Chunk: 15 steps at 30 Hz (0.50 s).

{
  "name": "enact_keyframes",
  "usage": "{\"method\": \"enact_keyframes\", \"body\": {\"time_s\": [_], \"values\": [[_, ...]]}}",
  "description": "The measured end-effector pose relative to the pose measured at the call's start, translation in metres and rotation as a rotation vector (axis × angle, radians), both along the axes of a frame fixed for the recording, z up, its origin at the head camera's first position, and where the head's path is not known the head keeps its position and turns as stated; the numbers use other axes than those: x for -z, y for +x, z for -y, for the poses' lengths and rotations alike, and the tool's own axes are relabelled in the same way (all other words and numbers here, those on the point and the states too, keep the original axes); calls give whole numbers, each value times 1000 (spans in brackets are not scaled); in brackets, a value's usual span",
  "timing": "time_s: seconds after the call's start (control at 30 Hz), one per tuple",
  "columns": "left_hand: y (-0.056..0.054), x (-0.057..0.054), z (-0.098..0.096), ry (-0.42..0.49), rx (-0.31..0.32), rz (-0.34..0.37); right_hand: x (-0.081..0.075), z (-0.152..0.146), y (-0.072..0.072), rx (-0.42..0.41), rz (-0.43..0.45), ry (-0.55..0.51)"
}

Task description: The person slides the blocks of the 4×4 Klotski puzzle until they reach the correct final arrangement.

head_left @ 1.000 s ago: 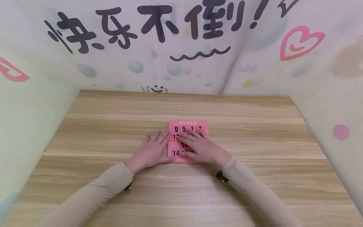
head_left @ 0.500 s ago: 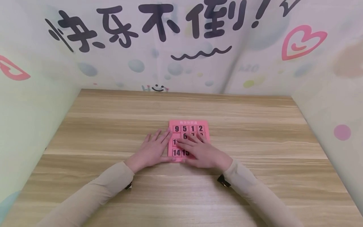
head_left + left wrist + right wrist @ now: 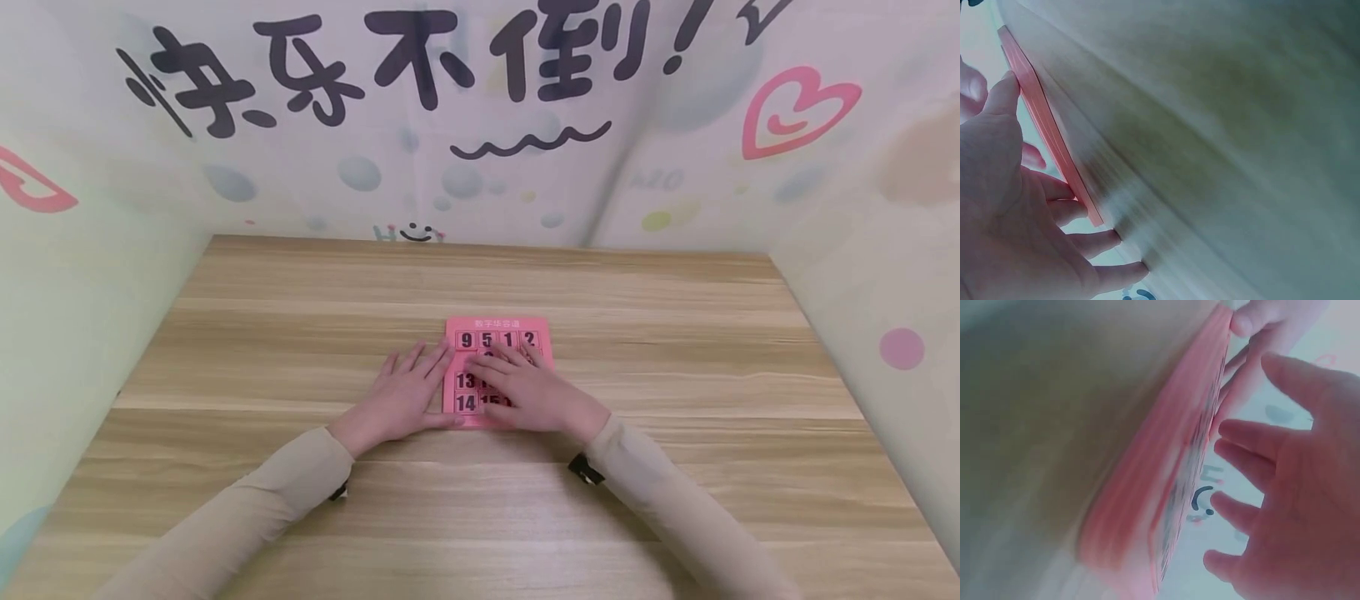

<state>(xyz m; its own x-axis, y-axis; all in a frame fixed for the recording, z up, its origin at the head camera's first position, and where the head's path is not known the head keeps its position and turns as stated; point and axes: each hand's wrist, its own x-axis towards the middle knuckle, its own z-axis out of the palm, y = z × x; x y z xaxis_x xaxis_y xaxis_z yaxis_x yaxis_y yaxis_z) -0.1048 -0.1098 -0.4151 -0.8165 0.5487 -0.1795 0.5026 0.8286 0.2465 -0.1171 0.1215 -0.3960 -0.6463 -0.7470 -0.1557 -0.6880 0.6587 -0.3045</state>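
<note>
A pink sliding number puzzle lies flat on the table in the head view. Its gap is at the left of the second row, with the 13 tile just below. My left hand rests along the left edge, fingers extended; its thumb touches the lower left corner. The left wrist view shows the puzzle's side against that thumb and two fingers. Spread over the right part is my right hand, hiding several tiles. Its fingers are mostly straight in the right wrist view; whether they touch tiles I cannot tell.
A wood-grain table surrounds the puzzle. Behind it hangs a white printed backdrop with large dark characters, and pale walls rise on both sides. A small black strap shows at the right cuff.
The 13 tile has slid down from the second row to the third, so the gap is now above it. My right hand shifted slightly over the tiles; the left hand has stayed in place.
</note>
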Motion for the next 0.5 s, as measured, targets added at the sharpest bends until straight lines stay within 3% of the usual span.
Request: {"method": "enact_keyframes", "body": {"time_s": [0.3,0.5], "values": [[0,-1,0,-5,-2,4,-1,10,-21,98,32,47],[0,-2,0,-8,-4,14,-1,11,-24,108,84,70]]}}
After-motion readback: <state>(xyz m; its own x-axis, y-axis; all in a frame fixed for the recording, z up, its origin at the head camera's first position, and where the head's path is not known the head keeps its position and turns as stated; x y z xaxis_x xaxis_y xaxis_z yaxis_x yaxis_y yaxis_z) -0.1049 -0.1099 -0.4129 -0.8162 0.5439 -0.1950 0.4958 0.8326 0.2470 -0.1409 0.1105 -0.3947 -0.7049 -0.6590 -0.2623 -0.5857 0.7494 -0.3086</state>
